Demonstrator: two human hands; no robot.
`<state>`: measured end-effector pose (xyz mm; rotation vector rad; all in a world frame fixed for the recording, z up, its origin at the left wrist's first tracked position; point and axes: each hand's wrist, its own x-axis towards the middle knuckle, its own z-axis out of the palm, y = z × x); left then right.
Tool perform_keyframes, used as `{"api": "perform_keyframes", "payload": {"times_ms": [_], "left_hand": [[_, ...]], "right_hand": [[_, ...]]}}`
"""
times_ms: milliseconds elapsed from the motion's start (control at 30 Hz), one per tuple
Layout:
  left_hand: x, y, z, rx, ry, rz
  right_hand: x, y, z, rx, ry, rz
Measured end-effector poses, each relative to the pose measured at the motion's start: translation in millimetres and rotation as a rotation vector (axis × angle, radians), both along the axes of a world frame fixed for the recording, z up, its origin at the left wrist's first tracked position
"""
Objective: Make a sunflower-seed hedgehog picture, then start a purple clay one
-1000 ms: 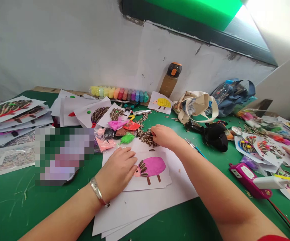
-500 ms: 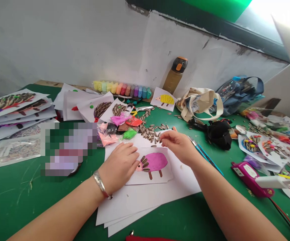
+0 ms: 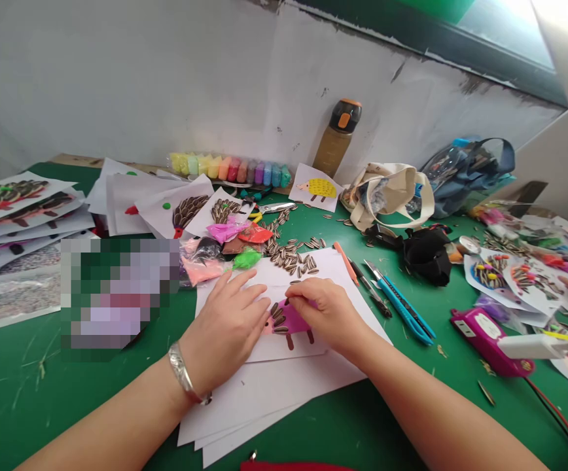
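The left hand [image 3: 225, 330], open with fingers spread, is pressing on a white paper card [image 3: 274, 350], while the curled right hand [image 3: 326, 314] is covering a pink clay hedgehog [image 3: 288, 320], any grip unclear, near loose striped sunflower seeds [image 3: 288, 256].

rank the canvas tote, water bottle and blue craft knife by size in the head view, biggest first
1. canvas tote

2–3. unsure: the water bottle looks bulkier, but the blue craft knife looks about as long and lies nearer the camera
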<state>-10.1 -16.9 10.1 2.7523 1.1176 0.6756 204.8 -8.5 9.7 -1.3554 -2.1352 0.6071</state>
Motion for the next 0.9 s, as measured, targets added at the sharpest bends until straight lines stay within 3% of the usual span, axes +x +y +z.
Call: {"api": "perform_keyframes", "payload": {"times_ms": [433,900], "left_hand": [[2,1,-4.8,-0.184,0.078,-0.027],[3,1,-5.8,-0.190,0.065,-0.022]], "right_hand": [[-3,1,-11.3,0.047,-0.152,0.021],[-5,0,-11.9,0.132,-0.182,0.130]]}}
